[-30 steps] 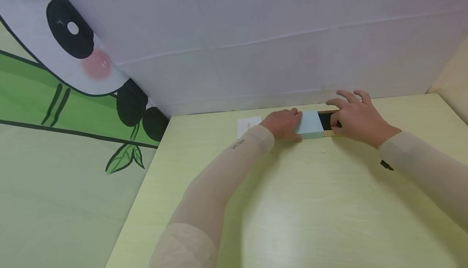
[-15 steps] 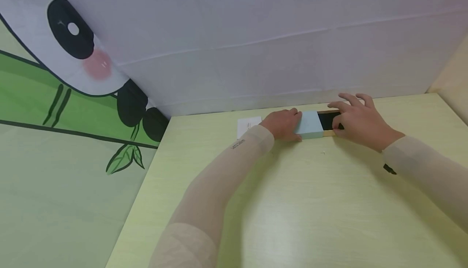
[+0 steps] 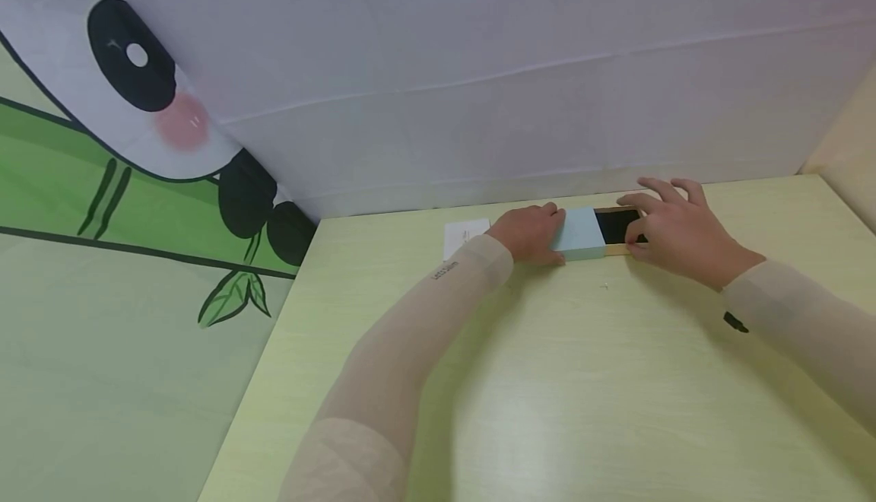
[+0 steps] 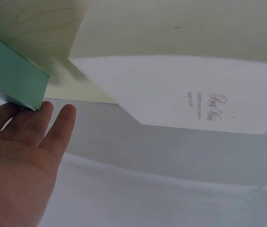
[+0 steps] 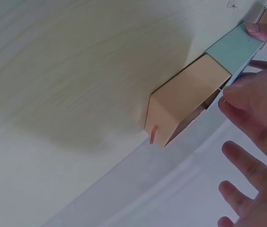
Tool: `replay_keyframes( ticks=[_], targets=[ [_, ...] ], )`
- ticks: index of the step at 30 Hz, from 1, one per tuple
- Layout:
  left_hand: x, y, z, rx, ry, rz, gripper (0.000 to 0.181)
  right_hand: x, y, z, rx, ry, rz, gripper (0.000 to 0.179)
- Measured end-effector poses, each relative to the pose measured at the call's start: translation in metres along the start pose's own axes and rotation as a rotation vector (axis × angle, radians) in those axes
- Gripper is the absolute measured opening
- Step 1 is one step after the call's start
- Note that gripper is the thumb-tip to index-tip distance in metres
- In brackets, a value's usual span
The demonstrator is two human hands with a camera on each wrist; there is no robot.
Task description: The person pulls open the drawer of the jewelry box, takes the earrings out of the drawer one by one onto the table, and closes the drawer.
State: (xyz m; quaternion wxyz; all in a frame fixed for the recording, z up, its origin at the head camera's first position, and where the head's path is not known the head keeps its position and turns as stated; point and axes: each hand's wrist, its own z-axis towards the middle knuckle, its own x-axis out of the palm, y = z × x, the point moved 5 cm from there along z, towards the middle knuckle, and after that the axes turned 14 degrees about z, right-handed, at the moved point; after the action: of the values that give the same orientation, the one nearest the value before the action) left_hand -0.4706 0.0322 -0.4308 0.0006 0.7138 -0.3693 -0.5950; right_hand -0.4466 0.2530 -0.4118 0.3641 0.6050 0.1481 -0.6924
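A drawer box with a pale teal sleeve (image 3: 578, 233) lies near the table's back edge. Its tan drawer (image 5: 185, 94) is slid partway out to the right, with a dark interior and a small ribbon tab (image 5: 153, 134) on the end. My left hand (image 3: 530, 234) grips the left end of the sleeve, thumb on the near side and fingers across the far side. Over the drawer's open top, my right hand (image 3: 684, 232) pinches a tiny thin pale thing (image 5: 221, 89) between thumb and forefinger, its other fingers spread. I cannot tell what that thing is.
A white card (image 4: 181, 92) with printed script stands left of the box, partly behind my left wrist in the head view. A small dark mark (image 3: 605, 286) shows on the table (image 3: 547, 380). White cloth (image 3: 445, 129) hangs just behind the table.
My right hand has shifted slightly right along the drawer, so more of its dark interior shows. The left hand and the sleeve have stayed put.
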Motion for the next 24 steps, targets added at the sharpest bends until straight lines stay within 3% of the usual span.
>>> replay_keyframes(
  ticks=[24],
  targets=[
    [0.0,0.0,0.0,0.006,-0.01,-0.012,0.095,0.012,0.016,-0.011,-0.037,0.019,0.043,0.009]
  ],
)
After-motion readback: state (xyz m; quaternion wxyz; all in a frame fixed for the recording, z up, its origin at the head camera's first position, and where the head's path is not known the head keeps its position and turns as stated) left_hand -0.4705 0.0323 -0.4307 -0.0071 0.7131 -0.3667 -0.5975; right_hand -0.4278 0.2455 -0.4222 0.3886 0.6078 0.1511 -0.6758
